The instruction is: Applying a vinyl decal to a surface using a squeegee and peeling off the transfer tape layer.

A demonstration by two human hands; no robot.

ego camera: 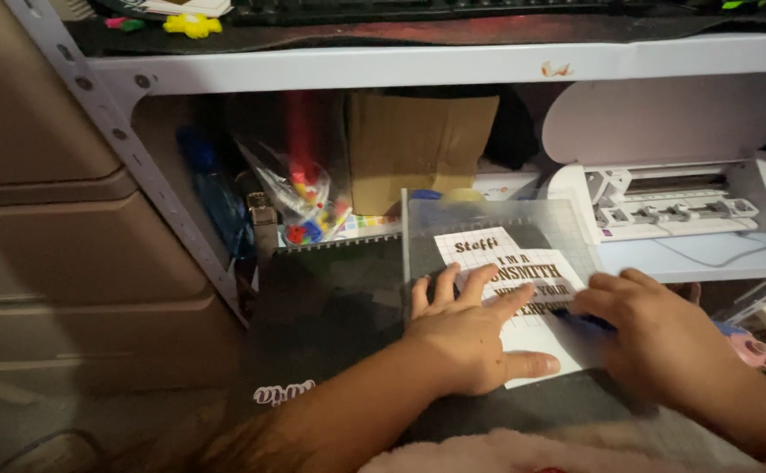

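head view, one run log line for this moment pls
left hand flat on white lettered sheet | right hand holds blue tool on sheet | clear mat beneath

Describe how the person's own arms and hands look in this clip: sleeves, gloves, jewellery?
Both hands, the left hand and the right hand, are bare: no gloves, and no rings or watch that I can make out. Both forearms are uncovered as far as the frame shows, with no sleeve visible.

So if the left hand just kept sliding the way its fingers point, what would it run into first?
Probably the dark lettering on the white sheet under its fingertips; the left hand points up and right. Beyond lies the clear mat, then likely the white cutting machine, though depth is unclear.
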